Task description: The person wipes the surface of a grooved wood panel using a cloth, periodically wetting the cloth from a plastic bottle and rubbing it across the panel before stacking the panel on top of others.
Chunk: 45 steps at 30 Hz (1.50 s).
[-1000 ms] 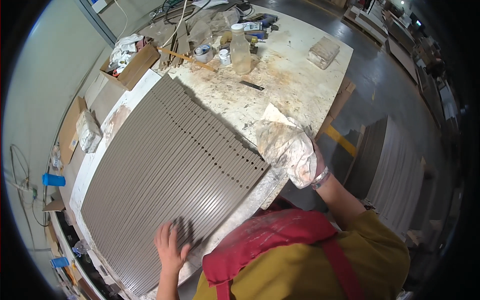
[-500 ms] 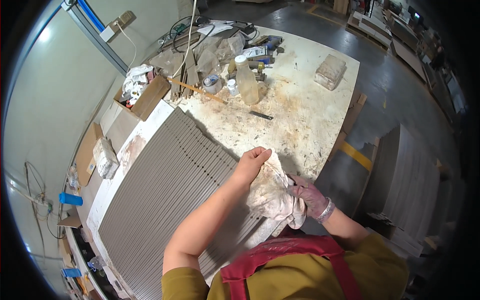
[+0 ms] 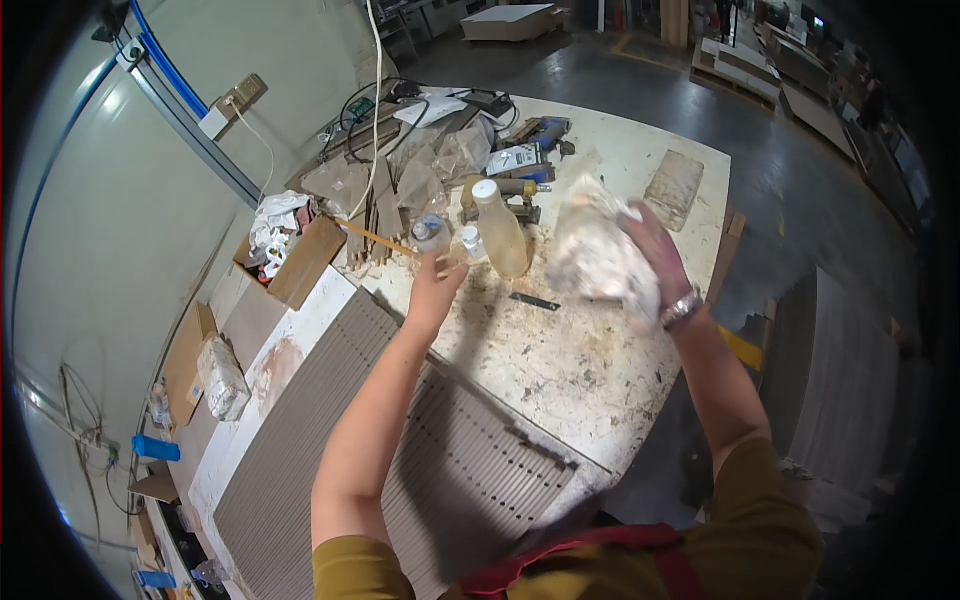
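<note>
My right hand, in a stained purplish glove with a silver band at the wrist, grips a dirty white rag above the table. The rag is blurred by motion. My left hand is bare and reaches over the table with its fingers parted. Just beyond its fingertips is a small clear jar; whether they touch cannot be made out. A small white-capped bottle and a tall bottle of cloudy yellowish liquid stand to its right. Below my arms lies a row of grey panels with dark holes near their edges.
A dark flat blade-like tool lies on the stained white table. Plastic bags, wood strips and a brass-coloured tool crowd the back. A wrapped block rests at the far right, a cardboard box of rags at the left.
Both hands held the rag over the panels; my left hand has let go and moved forward to the jar. My right hand has carried the rag forward and up.
</note>
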### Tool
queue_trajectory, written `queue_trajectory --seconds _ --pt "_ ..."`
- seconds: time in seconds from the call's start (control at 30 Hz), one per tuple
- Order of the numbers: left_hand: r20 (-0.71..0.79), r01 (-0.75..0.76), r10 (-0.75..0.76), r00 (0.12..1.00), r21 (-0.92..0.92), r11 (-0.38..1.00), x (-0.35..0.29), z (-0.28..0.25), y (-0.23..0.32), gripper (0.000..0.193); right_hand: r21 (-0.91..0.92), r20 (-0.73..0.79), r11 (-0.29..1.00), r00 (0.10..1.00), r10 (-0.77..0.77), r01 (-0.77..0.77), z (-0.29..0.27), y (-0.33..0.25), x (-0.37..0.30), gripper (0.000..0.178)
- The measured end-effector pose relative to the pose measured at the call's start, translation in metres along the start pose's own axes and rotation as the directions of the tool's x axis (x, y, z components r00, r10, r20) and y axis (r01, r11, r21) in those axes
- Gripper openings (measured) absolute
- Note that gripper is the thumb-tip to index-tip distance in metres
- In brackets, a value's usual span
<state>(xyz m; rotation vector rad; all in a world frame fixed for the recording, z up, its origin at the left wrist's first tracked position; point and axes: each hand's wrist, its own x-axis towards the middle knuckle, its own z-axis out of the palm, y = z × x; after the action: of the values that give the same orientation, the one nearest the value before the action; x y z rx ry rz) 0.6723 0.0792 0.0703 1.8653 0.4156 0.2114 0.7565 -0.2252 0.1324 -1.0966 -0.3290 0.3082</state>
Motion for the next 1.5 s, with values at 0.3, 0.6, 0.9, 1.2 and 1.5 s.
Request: queue_trajectory --seconds 0.3,0.6,0.9,1.2,1.5 --pt "-0.052 -0.325 0.335 0.941 0.146 0.934 0.075 0.089 -0.011 0.077 -0.842 0.521 0.103 0.848 -0.098 0.529 0.093 0.053 0.125 0.047" --pt "-0.011 -0.452 0.461 0.888 0.171 0.875 0.06 0.108 -0.029 0.069 -0.78 0.281 0.398 0.838 -0.468 0.484 0.04 0.068 0.072 0.067" --pt "0.254 -0.541 0.631 0.733 0.779 0.315 0.004 0.076 0.027 0.07 0.387 -0.033 0.922 0.999 0.037 -0.021 -0.045 0.062 0.005 0.041" --pt "0.576 -0.561 0.396 0.715 0.811 -0.167 -0.054 0.035 0.079 0.07 0.469 -0.031 0.807 0.906 0.422 -0.36 -0.026 0.098 -0.054 0.035" --pt "0.632 -0.554 0.36 0.686 0.775 -0.304 -0.067 0.026 0.112 0.056 0.539 0.03 0.723 0.868 0.496 -0.432 -0.046 0.122 -0.063 0.031"
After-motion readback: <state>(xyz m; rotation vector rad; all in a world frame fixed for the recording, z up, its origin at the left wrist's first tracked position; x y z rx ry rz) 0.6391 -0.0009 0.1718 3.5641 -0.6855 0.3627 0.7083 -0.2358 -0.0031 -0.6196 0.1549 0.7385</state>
